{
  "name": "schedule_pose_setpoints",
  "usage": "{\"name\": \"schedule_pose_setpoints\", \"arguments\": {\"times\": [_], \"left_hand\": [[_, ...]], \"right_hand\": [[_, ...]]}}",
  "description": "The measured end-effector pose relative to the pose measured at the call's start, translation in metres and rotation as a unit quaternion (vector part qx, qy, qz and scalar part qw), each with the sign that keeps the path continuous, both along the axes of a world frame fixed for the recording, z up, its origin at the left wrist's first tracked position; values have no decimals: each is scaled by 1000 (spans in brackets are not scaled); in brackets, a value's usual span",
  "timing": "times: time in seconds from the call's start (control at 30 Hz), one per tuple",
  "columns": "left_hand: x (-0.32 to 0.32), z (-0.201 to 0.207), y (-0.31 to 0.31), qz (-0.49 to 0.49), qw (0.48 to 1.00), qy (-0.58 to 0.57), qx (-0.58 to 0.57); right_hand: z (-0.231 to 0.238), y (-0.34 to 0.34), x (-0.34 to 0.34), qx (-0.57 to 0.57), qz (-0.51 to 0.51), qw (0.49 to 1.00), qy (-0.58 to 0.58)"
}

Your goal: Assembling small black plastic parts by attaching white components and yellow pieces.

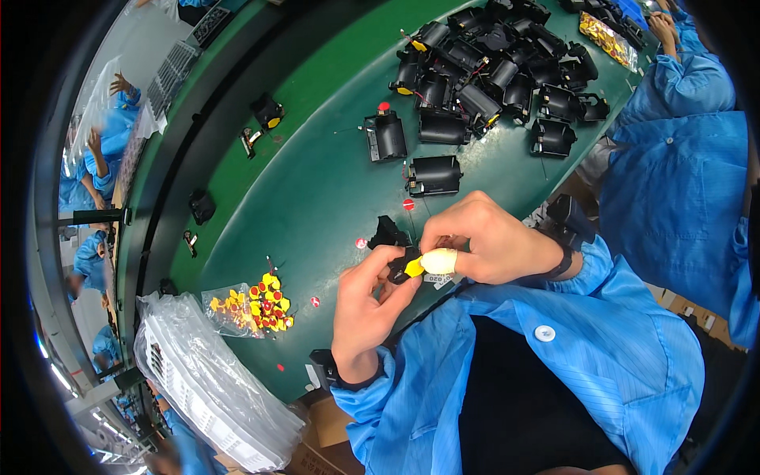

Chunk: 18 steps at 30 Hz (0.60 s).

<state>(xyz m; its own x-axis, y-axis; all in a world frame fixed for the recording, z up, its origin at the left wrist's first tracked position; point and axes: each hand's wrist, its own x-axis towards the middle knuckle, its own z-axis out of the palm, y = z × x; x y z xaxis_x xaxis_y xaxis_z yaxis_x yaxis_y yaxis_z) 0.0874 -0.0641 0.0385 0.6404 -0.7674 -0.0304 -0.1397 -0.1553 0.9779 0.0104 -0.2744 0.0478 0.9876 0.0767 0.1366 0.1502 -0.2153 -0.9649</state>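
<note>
In front of my chest my left hand grips a small black plastic housing, its far part showing beyond the fingers. My right hand is closed at the housing's right side, a pale yellow cover on one of its digits. At that covered tip a bright yellow piece lies against the housing, between the two hands. The fingers hide much of the housing. Just beyond my hands, a black housing with a rounded barrel lies on the green table.
Many similar black housings are heaped at the back. Yellow and red pieces lie by a clear bag at the left. Plastic-wrapped white trays stand at the lower left. A green conveyor carries black parts. A co-worker sits at the right.
</note>
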Motion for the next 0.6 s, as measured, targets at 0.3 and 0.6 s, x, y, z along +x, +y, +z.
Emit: {"name": "schedule_pose_setpoints", "arguments": {"times": [0.3, 0.6], "left_hand": [[1, -1, 1, -1, 1000, -13, -1], [-4, 27, -13, -22, 993, -97, 58]], "right_hand": [[-9, 14, -7, -66, -47, 989, -123], [-17, 24, -16, -221, -65, 942, -244]]}}
